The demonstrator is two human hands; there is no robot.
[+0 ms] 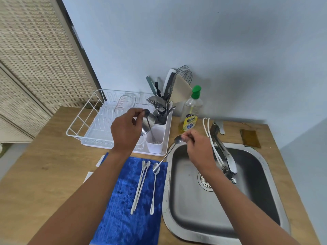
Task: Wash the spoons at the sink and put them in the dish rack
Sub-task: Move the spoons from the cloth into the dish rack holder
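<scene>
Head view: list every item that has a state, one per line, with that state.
left hand: holding a spoon upright in the rack's white cutlery cup
right hand: holding another spoon by its bowl end
three spoons: lying on the blue cloth
sink: no standing water
faucet: no water running
soap bottle: upright, partly full

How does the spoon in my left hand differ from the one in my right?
The left hand holds its spoon bowl up, handle standing in the white cutlery cup of the rack. The right hand holds its spoon slanting beside the sink. Both are long-handled steel.
</scene>
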